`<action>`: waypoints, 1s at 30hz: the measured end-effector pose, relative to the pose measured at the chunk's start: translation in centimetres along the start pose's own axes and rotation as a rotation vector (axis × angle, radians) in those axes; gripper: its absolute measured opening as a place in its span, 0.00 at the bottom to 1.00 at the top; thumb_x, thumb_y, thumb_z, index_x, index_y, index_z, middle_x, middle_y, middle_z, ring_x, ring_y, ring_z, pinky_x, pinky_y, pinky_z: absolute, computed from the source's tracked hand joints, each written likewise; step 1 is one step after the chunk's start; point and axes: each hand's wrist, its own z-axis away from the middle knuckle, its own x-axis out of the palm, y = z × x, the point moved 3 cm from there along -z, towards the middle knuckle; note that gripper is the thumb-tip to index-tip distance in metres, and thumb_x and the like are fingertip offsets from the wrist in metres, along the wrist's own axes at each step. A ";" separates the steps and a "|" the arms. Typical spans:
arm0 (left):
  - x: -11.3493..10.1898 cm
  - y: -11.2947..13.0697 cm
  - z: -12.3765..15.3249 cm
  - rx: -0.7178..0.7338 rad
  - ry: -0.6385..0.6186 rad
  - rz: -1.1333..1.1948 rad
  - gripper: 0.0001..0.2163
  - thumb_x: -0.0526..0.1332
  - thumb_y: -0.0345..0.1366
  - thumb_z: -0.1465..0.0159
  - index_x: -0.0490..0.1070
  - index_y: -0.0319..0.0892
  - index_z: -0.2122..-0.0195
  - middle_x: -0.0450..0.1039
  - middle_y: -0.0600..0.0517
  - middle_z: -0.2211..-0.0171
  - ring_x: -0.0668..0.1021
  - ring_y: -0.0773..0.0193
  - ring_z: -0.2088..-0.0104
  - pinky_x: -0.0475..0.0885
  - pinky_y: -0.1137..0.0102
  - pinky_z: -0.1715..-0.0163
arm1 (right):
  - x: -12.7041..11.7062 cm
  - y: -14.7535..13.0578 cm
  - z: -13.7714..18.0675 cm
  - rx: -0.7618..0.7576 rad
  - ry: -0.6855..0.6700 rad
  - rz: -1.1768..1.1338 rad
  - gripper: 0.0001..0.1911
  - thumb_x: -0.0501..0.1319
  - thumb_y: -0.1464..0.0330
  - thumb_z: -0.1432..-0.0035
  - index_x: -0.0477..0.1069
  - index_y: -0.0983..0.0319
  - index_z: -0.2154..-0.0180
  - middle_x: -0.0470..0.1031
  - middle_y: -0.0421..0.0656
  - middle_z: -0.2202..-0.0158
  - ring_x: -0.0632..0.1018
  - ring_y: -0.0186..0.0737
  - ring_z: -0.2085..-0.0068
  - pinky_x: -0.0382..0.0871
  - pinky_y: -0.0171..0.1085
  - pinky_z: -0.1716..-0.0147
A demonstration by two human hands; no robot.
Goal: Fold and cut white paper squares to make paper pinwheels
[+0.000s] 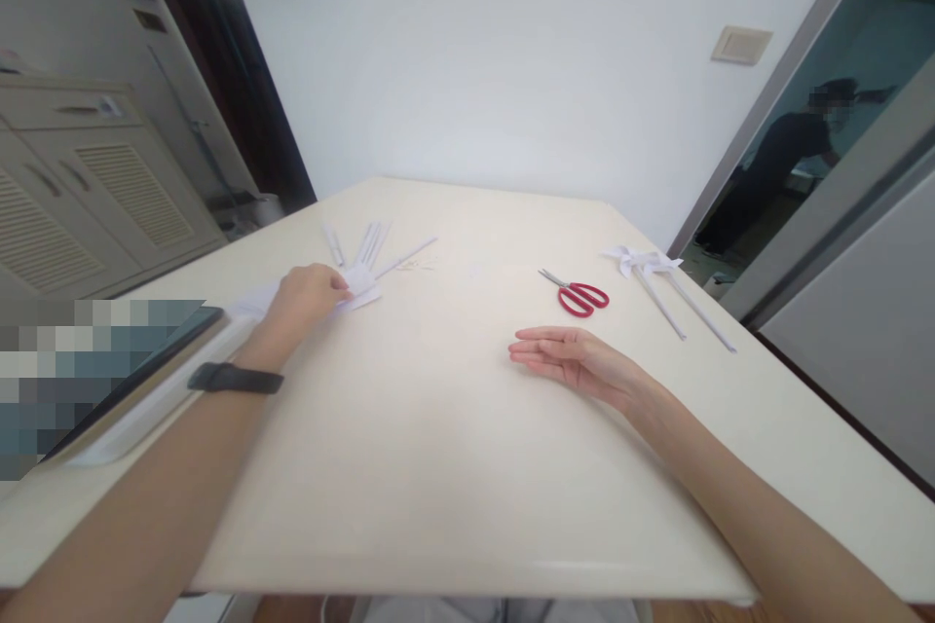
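Observation:
My left hand (305, 297) reaches to the far left of the cream table (438, 448), its fingers closed on a piece of white paper (361, 284). A black band sits on that wrist. Several white paper sticks (374, 243) fan out just beyond the paper. My right hand (566, 360) rests near the table's middle, fingers stretched out together and holding nothing. Red-handled scissors (580, 295) lie shut a little beyond the right hand.
Two white paper pinwheels on long sticks (657, 277) lie at the far right of the table. A dark tablet on a white tray (138, 380) sits at the left edge. Cabinets stand at the left; a person stands beyond the doorway on the right.

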 end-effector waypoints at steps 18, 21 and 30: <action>1.4 10.8 6.1 0.310 -0.546 1.019 0.10 0.68 0.41 0.46 0.73 0.39 0.73 0.76 0.50 0.70 0.78 0.61 0.66 0.74 0.66 0.61 | 1.2 -1.8 0.8 -0.168 0.174 0.393 0.06 0.66 0.67 0.47 0.78 0.61 0.66 0.73 0.38 0.71 0.70 0.33 0.70 0.64 0.35 0.65; 2.1 12.3 7.5 0.311 -0.686 1.049 0.09 0.69 0.41 0.47 0.72 0.42 0.73 0.77 0.52 0.71 0.79 0.62 0.68 0.73 0.67 0.63 | 1.0 -1.7 0.4 -0.223 0.265 0.508 0.08 0.63 0.64 0.45 0.77 0.62 0.71 0.66 0.36 0.78 0.65 0.33 0.75 0.60 0.36 0.71; 2.5 12.6 7.7 0.308 -0.706 1.130 0.09 0.69 0.39 0.47 0.74 0.43 0.66 0.80 0.51 0.66 0.80 0.59 0.62 0.73 0.66 0.58 | 0.8 -1.1 0.4 -0.238 0.336 0.516 0.15 0.59 0.56 0.42 0.70 0.60 0.61 0.72 0.43 0.64 0.74 0.40 0.63 0.68 0.36 0.68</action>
